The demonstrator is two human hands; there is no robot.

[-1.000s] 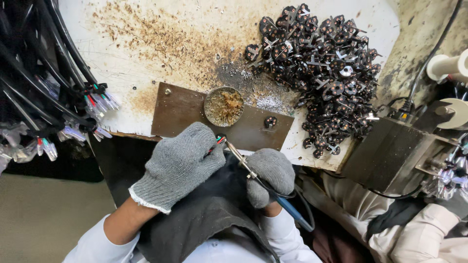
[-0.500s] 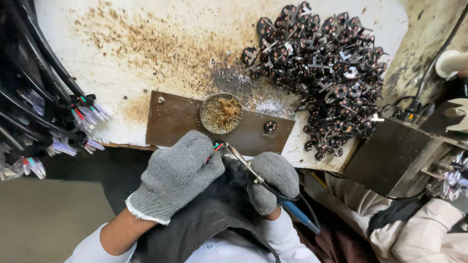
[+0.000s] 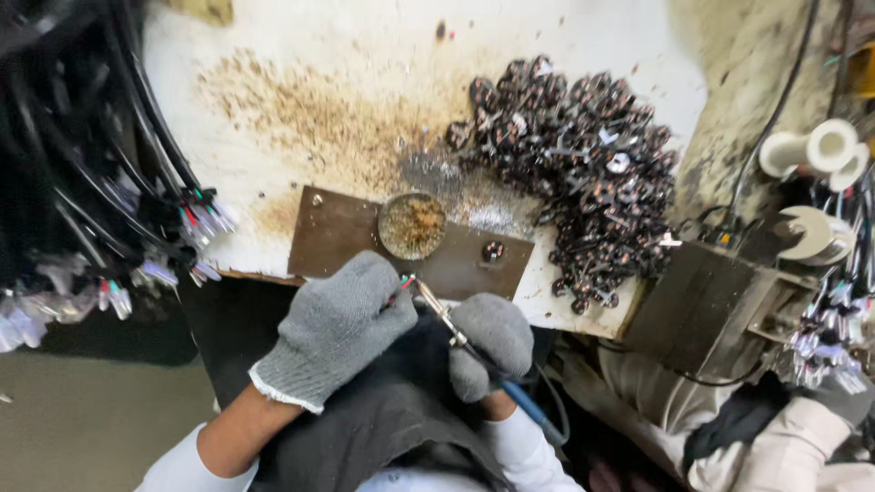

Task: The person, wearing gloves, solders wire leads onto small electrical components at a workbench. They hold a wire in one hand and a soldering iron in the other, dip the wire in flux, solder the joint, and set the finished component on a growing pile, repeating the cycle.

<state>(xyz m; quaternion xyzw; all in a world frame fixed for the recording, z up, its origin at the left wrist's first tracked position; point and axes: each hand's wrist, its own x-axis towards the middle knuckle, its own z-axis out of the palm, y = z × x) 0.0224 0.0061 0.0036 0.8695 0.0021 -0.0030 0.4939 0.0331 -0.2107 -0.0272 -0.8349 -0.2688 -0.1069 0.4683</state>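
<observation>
Both gloved hands are working close: left hand [image 3: 335, 326] is pinching coloured wire ends [image 3: 399, 290], right hand [image 3: 490, 342] is gripping the soldering iron [image 3: 436, 308], tip touching them below the desk [image 3: 365, 109]; steadiness seems key.

Change over the last second: the left hand [image 3: 335, 330] and right hand [image 3: 489, 341] have drawn slightly nearer the brown plate [image 3: 333, 244] on the bench [image 3: 301, 109]; the soldering iron [image 3: 448, 319] tip now meets the coloured wire ends [image 3: 399, 287].
</observation>
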